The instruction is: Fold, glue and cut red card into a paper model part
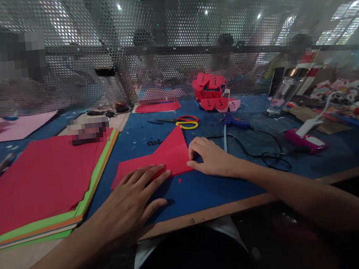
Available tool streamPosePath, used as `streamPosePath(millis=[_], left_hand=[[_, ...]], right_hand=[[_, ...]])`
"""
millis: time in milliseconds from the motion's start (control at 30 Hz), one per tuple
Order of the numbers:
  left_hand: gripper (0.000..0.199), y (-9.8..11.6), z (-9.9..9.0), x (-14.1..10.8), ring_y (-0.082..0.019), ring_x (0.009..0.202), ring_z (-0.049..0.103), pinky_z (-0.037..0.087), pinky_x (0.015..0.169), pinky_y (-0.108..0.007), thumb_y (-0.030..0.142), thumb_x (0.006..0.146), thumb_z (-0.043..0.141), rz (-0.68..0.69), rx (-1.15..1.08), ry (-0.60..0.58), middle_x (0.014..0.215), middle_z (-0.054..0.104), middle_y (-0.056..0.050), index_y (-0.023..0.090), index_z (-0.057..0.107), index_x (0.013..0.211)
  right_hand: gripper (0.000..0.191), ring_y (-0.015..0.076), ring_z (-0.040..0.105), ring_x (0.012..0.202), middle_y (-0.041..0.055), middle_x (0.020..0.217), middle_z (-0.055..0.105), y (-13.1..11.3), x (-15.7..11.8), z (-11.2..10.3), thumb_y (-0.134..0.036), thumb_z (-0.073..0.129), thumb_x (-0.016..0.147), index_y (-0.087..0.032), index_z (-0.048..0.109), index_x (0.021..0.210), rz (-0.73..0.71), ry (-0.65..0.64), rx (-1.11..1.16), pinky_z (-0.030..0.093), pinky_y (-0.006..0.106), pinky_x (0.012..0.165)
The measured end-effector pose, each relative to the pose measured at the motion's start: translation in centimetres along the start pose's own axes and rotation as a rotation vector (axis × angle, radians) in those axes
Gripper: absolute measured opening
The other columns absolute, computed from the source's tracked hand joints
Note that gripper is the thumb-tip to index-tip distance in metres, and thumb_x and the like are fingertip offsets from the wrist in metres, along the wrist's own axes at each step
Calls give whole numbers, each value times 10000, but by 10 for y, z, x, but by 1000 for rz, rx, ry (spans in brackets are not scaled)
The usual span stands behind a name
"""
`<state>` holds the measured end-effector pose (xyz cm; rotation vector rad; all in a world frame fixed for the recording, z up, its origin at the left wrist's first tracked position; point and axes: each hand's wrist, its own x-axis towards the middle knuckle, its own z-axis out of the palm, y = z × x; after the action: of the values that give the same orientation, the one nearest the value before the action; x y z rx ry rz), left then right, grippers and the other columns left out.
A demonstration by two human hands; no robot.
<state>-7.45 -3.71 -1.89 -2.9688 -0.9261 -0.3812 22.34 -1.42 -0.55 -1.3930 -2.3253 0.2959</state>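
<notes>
A folded red paper [168, 154] lies on the blue table top [186, 201], with one pointed flap reaching up toward the back. My left hand [140, 191] rests flat on the paper's lower left part, its fingers spread. At the paper's right edge, my right hand [211, 156] has its thumb and curled fingers pinched on the paper. Just behind the flap's tip are scissors [187, 122] with red and yellow handles. A tiny red scrap [180, 180] lies in front of the paper.
A stack of coloured paper [44, 177] fills the left. Behind are red paper strips [158, 107], a red paper construction [212, 93] and a jar [113, 90]. At the right are a blue glue gun [237, 122], its black cable, a purple tool [307, 141] and a glass bottle [281, 93].
</notes>
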Motion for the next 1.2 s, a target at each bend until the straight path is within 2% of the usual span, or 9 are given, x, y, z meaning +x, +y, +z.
streamPosePath(millis=[300,467,700,800,967,1200], left_hand=[[620,-1,2,-1,-313,1485,400,376,1191,-512,490,1052,496,-25,-9,-47,1663,400,-35,344,318,1628],[627,-2,2,0,-300,1506,374,341,1216,-499,486,1053,499,10,-14,-54,1670,390,-42,314,320,1629],[591,-1,1,1,-294,1495,397,352,1212,-489,496,1061,474,-1,-4,-56,1657,415,-42,293,374,1607],[588,-1,2,1,-291,1497,393,347,1214,-492,518,1067,445,4,16,-62,1658,415,-31,292,376,1605],[581,0,3,2,-300,1504,385,335,1219,-507,536,1074,402,-1,37,-71,1647,433,-37,276,400,1593],[572,3,2,4,-302,1491,415,342,1218,-505,558,1065,409,-22,5,-48,1622,469,-61,280,443,1563]], right_hand=[[103,236,560,1077,71,1130,576,0,-1,0,-265,697,902,-210,611,913,7,13,24,444,412,980],[95,242,561,1090,76,1133,572,1,-2,2,-262,699,893,-211,623,918,-6,33,23,453,414,991],[22,260,519,1209,86,1225,623,-11,-1,-2,-228,652,934,-217,661,917,-160,209,-16,399,414,1034],[68,242,550,1137,60,1123,676,-20,4,1,-239,664,938,-214,677,875,-195,183,13,383,409,999],[93,226,562,1059,34,1005,684,-33,11,18,-287,704,902,-204,688,865,-168,108,-15,361,395,933],[86,224,538,1042,28,987,655,-39,12,30,-273,698,871,-209,643,857,-89,113,-60,347,394,909]])
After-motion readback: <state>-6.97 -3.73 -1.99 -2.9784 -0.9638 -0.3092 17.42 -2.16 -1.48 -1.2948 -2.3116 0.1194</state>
